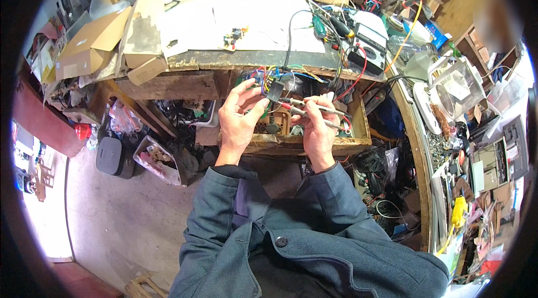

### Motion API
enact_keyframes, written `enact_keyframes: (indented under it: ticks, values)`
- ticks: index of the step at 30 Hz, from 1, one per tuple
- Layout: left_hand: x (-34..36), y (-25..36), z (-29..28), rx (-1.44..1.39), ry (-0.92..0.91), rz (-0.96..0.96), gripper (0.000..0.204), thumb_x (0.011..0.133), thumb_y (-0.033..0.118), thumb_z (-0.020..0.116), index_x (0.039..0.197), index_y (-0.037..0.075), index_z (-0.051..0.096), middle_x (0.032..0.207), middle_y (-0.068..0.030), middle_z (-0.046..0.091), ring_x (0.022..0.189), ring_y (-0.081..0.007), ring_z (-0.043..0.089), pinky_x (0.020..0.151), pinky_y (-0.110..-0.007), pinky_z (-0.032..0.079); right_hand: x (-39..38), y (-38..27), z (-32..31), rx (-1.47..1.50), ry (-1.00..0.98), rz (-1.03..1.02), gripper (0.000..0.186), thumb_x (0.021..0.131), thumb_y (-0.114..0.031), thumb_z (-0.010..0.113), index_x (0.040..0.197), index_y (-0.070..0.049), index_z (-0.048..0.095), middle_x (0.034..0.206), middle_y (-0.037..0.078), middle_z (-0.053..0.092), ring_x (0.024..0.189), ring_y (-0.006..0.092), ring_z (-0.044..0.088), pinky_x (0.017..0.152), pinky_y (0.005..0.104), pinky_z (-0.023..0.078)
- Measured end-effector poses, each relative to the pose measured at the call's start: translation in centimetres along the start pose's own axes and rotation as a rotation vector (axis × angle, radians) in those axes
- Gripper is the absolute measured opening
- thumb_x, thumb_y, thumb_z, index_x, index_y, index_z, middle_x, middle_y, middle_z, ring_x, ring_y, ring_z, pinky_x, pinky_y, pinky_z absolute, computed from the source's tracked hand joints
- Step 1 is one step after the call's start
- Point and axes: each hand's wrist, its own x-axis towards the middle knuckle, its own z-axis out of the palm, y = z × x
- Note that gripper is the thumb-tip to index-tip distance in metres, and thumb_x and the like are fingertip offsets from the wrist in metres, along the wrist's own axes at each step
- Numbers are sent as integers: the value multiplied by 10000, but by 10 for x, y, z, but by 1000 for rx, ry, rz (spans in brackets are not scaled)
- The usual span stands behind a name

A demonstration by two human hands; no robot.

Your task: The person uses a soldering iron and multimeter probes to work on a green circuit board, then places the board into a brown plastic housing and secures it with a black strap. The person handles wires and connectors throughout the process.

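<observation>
Over an open wooden drawer (pixel 314 146), my left hand (pixel 240 121) pinches a small black box-shaped part (pixel 274 89) with several coloured wires (pixel 273 72) coming off it. Fingers of my right hand (pixel 318 136) are closed around two test probes (pixel 323 108), one red near its tip. Their tips reach toward the black part; whether they touch it is too small to tell. A black cable loops from the bench down to the part. On the bench at the right lies an analog multimeter (pixel 367 40), a red lead running from it.
The bench edge (pixel 252 59) lies just beyond my hands. A small circuit board (pixel 235 37) sits on white paper. Cardboard boxes (pixel 92 45) crowd the left; tools, cables and a yellow-handled item (pixel 459 211) fill the right side. A black case (pixel 111 156) stands on the floor.
</observation>
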Motion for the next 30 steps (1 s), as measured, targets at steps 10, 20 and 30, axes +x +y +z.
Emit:
enact_keyframes:
  ticks: [10, 20, 30]
  values:
    - [0, 9, 1, 99, -70, -1, 576, 910, -14, 787, 1443, 52, 580, 1227, -117, 719, 1075, -158, 705, 946, -290, 580, -1, -1, 1, -13, -18, -11, 150, 1040, -111, 666, 1149, -8, 656, 985, 124, 718, 756, 219, 743, 632, 331, 639]
    - [1, -1, -2, 114, -63, 21, 569, 894, -1, 818, 1422, 85, 625, 1189, -98, 722, 1043, -149, 700, 935, -288, 579, -1, 0, 1, -50, -31, -23, 134, 1043, -102, 663, 1145, -15, 667, 961, 114, 722, 724, 210, 735, 610, 332, 631]
    - [4, -7, -8, 59, -132, 13, 445, 908, -39, 783, 1336, 27, 681, 1188, -71, 713, 1042, -145, 700, 942, -287, 576, -3, 4, -3, -66, -59, -47, 148, 1025, -95, 697, 1140, -8, 665, 997, 123, 740, 780, 186, 737, 630, 314, 642]
